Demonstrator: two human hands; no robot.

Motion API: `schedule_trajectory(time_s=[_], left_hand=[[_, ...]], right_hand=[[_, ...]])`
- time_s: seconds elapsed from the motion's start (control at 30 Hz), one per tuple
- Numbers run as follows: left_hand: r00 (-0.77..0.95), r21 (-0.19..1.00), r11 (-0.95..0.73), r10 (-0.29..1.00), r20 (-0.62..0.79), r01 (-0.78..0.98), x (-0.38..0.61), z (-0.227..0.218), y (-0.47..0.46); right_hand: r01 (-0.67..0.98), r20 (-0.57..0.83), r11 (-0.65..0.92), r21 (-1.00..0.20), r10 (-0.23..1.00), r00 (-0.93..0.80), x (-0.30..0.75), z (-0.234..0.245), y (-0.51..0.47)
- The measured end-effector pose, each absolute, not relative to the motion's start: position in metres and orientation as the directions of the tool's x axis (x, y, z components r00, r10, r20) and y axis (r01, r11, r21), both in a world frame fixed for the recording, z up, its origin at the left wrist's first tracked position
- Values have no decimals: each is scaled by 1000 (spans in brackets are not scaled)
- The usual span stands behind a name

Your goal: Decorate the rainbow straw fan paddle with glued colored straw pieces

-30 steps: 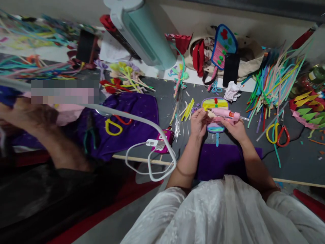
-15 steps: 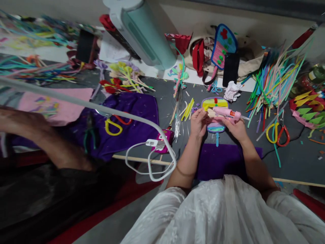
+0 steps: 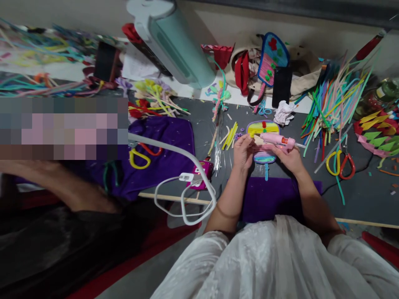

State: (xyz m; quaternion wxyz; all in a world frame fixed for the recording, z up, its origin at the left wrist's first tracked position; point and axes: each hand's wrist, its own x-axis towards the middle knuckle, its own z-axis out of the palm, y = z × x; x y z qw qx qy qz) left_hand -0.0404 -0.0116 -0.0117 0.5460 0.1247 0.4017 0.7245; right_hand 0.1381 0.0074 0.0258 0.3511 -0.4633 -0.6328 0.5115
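Note:
A pink hot glue gun [image 3: 274,139] with a clear glue stick at its back end is gripped in my right hand [image 3: 290,158]. Its nozzle points left, toward a small yellow fuzzy piece [image 3: 252,134] pinched in the fingertips of my left hand [image 3: 243,150]. Whether the nozzle touches that piece I cannot tell. Beneath both hands lies a striped pipe-cleaner craft panel [image 3: 264,159] with a purple-blue edge, a red dot on its yellow band and a blue stem [image 3: 266,172]. The hands hide its middle. Nearer my body is a purple cloth [image 3: 271,199].
Left of my hands lie cut yellow strips [image 3: 230,136] and silvery threads [image 3: 218,151]. Red-and-yellow scissors [image 3: 340,163] and a pipe-cleaner bundle [image 3: 335,99] are at the right. Crumpled paper [image 3: 284,113] sits behind. A white cable [image 3: 174,148] crosses before a co-worker's arm [image 3: 56,182].
My hands, the glue gun and the yellow piece stay nearly in place. The view shifts slightly. A pixelated block now covers part of the left side near the co-worker's arm.

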Motion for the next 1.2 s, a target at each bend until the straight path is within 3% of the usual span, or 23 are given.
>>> schedule_trajectory(time_s=[0.33, 0.57, 0.7, 0.83, 0.93, 1.07, 1.2], left_hand=[[-341, 717, -32, 894, -290, -696, -40, -8, -13], [-380, 720, -68, 881, -281, -690, -39, -9, -11], [-450, 777, -110, 861, -236, -620, -40, -8, -12], [-542, 953, -156, 840, -9, -259, -45, -6, -21], [-452, 983, -160, 873, 183, 89, -49, -10, -30], [-220, 863, -184, 923, 317, 471, -49, -21, -38], [-44, 696, -227, 936, 348, 681, -49, -25, -40]], right_hand=[[250, -49, 32, -968, 949, -311, 140, 27, 9], [287, 8, 117, -951, 935, -354, 142, 26, 11], [326, 25, 102, -940, 972, -233, 147, 17, 15], [203, -16, -8, -979, 999, -38, 150, 7, 22], [-22, -66, -66, -998, 998, -5, 151, 7, 30], [-302, -148, -122, -945, 987, 65, 153, 13, 39], [-390, -220, -165, -906, 970, 101, 159, 12, 45]])
